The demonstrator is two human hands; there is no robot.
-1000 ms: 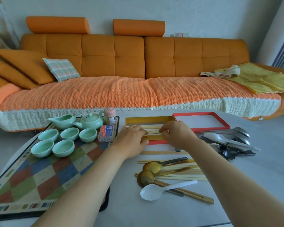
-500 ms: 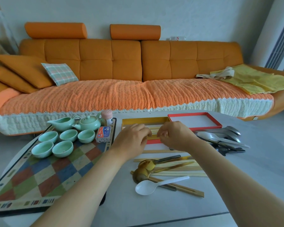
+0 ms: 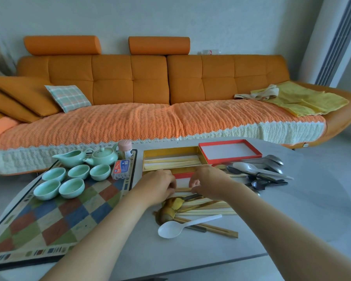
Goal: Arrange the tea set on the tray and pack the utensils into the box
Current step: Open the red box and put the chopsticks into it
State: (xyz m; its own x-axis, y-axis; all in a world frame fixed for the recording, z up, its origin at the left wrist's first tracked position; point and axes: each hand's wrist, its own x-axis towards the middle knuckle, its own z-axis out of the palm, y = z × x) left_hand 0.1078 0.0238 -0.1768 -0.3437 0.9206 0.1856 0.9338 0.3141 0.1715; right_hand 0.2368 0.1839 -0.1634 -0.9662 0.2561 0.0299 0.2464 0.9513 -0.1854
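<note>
Head view: left hand (image 3: 159,186) and right hand (image 3: 210,182) pinch one chopstick (image 3: 183,189) between them.

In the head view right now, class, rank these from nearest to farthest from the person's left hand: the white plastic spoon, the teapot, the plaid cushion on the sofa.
Measured from the left hand:
1. White plastic spoon, just below and right of it on the table.
2. Teapot, up and left, at the tray's far end.
3. Plaid cushion, far back on the sofa's left side.
</note>
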